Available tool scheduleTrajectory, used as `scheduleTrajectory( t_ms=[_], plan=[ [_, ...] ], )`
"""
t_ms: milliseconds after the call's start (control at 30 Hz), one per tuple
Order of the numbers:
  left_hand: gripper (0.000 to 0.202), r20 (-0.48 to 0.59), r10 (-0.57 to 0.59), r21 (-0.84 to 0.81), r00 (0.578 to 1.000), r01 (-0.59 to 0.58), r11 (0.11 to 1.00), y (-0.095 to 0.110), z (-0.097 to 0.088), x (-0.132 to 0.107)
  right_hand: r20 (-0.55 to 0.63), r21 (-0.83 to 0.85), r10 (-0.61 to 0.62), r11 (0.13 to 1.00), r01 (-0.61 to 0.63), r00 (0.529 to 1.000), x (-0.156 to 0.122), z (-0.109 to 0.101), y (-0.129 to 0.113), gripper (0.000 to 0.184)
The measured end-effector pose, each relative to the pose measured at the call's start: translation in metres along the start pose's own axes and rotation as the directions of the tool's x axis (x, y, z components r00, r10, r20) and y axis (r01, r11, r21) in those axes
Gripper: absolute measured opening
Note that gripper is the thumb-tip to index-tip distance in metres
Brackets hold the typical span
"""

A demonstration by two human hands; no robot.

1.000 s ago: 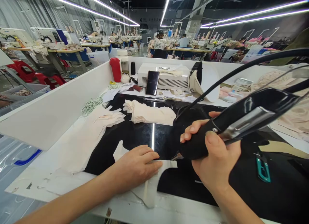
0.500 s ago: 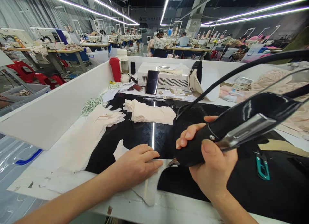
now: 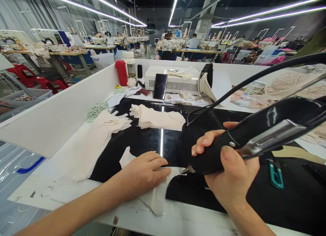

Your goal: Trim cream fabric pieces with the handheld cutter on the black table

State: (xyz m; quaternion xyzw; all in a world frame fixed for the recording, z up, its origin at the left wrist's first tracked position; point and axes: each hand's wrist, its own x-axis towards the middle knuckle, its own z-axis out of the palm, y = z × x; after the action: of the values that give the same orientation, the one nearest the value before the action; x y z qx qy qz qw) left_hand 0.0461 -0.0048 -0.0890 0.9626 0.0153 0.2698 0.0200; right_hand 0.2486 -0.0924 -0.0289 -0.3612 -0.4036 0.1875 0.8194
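My right hand (image 3: 229, 171) is wrapped round a black corded hand tool (image 3: 254, 134) with a silver lever and a pointed metal tip. The tip is at the right edge of a thin pale fabric piece (image 3: 159, 193) on the black glossy board (image 3: 142, 149). My left hand (image 3: 145, 175) lies flat on this piece with its fingers stretched out, hiding part of it. Beyond it is a stack of cream fabric pieces (image 3: 160, 118). Another cream stack (image 3: 86, 147) spreads out at the left.
Teal thread snips (image 3: 276, 175) lie at the right. A phone (image 3: 160, 86) leans on a white vented box (image 3: 175, 80) at the back. A red cup (image 3: 121, 73) stands by the white side wall (image 3: 68, 96). The tool's black cable (image 3: 226, 90) arches over the right side.
My right hand has moved to the right with the corded tool, and its tip has shifted right along the fabric edge. The left hand stays almost in place.
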Motion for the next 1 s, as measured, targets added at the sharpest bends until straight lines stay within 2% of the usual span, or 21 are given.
scheduleTrajectory(
  t_ms=[100, 233, 367, 533, 867, 933, 1000],
  plan=[
    [0.024, 0.000, -0.012, 0.043, 1.000, 0.012, 0.999, 0.006, -0.005, -0.003, -0.005, -0.028, -0.011, 1.000, 0.011, 1.000, -0.002, 0.000, 0.001, 0.042],
    [0.043, 0.095, -0.107, 0.159, 0.990, 0.091, 0.983, 0.022, -0.016, -0.007, -0.029, -0.057, -0.022, 0.998, 0.020, 0.999, -0.006, 0.001, -0.001, 0.046],
    [0.046, 0.109, -0.194, 0.168, 0.975, 0.174, 0.970, 0.032, -0.019, -0.008, -0.049, -0.075, -0.020, 0.997, 0.016, 0.999, -0.010, 0.001, -0.005, 0.047],
    [0.035, 0.191, -0.251, 0.142, 0.949, 0.227, 0.964, 0.031, -0.017, -0.005, -0.093, -0.082, 0.003, 0.997, -0.011, 0.996, -0.014, 0.003, -0.007, 0.050],
    [0.033, 0.214, -0.181, 0.248, 0.960, 0.126, 0.960, 0.026, -0.007, -0.009, -0.134, -0.100, 0.017, 0.994, -0.031, 0.991, -0.018, 0.004, -0.007, 0.053],
    [0.025, 0.227, -0.193, 0.249, 0.955, 0.135, 0.959, 0.029, -0.005, -0.007, -0.144, -0.104, 0.019, 0.994, -0.034, 0.989, -0.019, 0.005, -0.008, 0.054],
    [0.007, 0.223, -0.219, 0.251, 0.950, 0.161, 0.954, 0.034, -0.002, -0.005, -0.154, -0.105, 0.023, 0.994, -0.040, 0.988, -0.020, 0.005, -0.009, 0.054]
  ],
)
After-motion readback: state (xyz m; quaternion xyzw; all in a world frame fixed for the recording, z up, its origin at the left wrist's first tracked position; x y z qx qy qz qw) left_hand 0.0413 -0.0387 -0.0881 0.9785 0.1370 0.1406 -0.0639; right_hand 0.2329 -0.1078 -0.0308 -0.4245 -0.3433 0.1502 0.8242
